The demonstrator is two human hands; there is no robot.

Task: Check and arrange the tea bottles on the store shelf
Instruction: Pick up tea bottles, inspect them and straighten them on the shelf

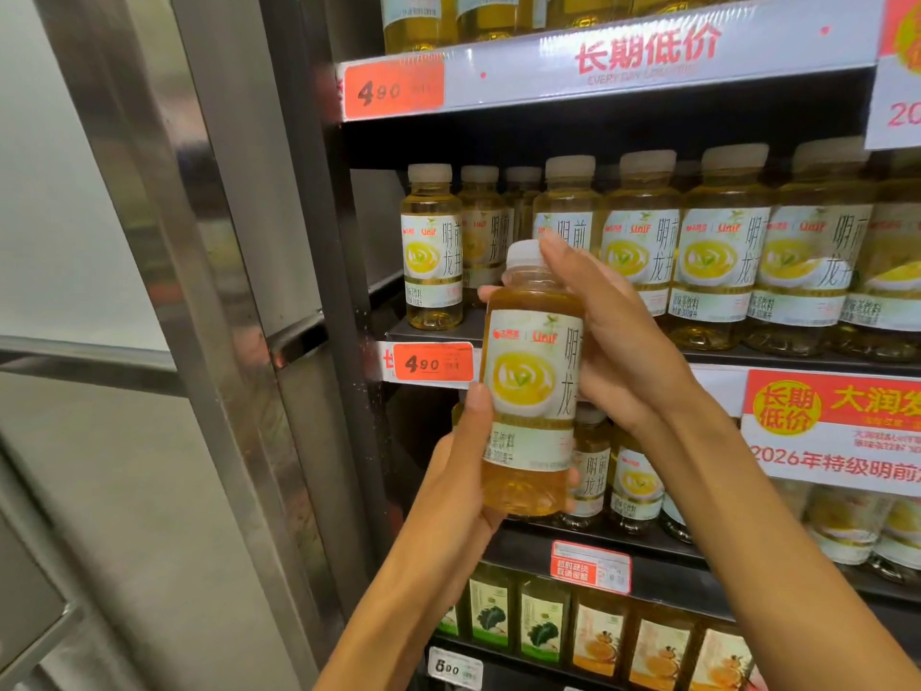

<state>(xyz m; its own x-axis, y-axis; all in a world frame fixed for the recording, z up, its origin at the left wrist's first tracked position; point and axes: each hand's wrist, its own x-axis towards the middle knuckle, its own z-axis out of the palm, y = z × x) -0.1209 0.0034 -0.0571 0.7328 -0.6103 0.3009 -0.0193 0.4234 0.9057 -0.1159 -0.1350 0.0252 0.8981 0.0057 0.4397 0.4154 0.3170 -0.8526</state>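
Left hand (461,471) grips tea bottle (531,386) low, thumb on the label; right hand (613,341) grips its upper body from 3 o'clock. Bottle upright, held before the shelf edge (797,359). Shelved bottles (717,256) at 1 o'clock; orange price tag (432,362) at 9.

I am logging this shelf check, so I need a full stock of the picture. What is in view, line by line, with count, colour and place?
held tea bottle: one, golden tea, white cap, in front of the shelves.
middle-shelf tea bottles: seven in the front row, more behind, golden, white caps.
top-shelf bottles: several, yellow, only bases visible.
lower-shelf tea bottles: several, golden, partly hidden.
bottom-shelf juice bottles: about six, green and orange labels.
price tags: two orange, reading 4.90, on shelf edges.
metal frame: one, grey, left.
left hand: grips the bottle's base.
right hand: grips its upper half.
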